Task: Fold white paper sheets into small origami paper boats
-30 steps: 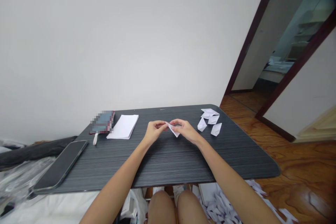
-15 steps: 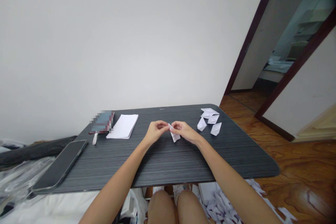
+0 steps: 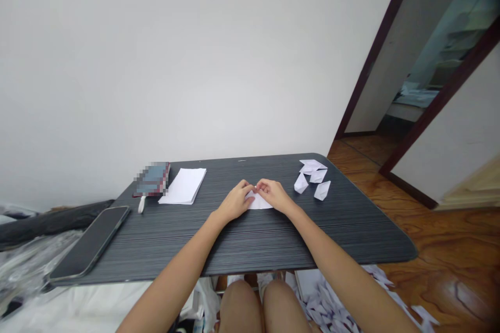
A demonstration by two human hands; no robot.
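A small piece of white paper, partly folded, lies at the middle of the dark table under both hands. My left hand pinches it from the left, thumb over the sheet. From the right, my right hand grips its upper part with curled fingers. The fingertips of both hands nearly meet at the paper's top, so that part is hidden. Right of my hands lie several folded white paper pieces. A stack of white paper sheets rests to the left.
A phone lies at the table's left edge. Behind it is a blurred book-like item with a white strap. Many folded papers are heaped below the table. A white wall rises behind.
The paper has been turned and lowered, and now shows a wider, flatter shape. My left hand has shifted slightly right and closed over it; the right fingers have curled more.
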